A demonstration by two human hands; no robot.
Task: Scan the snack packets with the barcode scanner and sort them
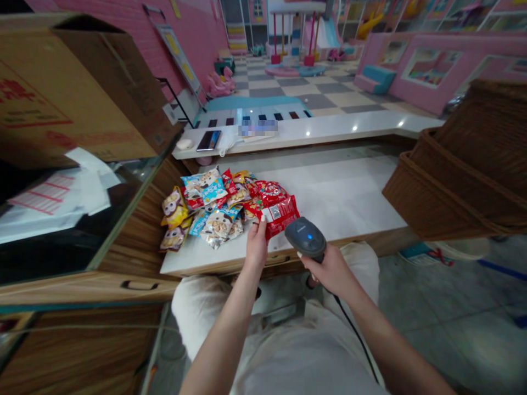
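Note:
My left hand (257,241) pinches the lower left edge of a red snack bag (284,215), whose printed back with a pale label faces up. In my right hand (329,269) is a dark grey barcode scanner (305,237), its fingers wrapped round the handle. A blue light glows on top of the scanner, and its head points at the bag from close by on the right. A black cable runs down from the handle. Left of the held bag lies a pile of snack bags (218,222) in blue, red and yellow on the white desk (337,203).
A raised white ledge (329,129) behind the desk holds a phone (209,140) and a round white case (185,144). At left, a large cardboard box (82,93) and papers (61,203) lie on a dark counter. A wicker basket (465,170) stands at right.

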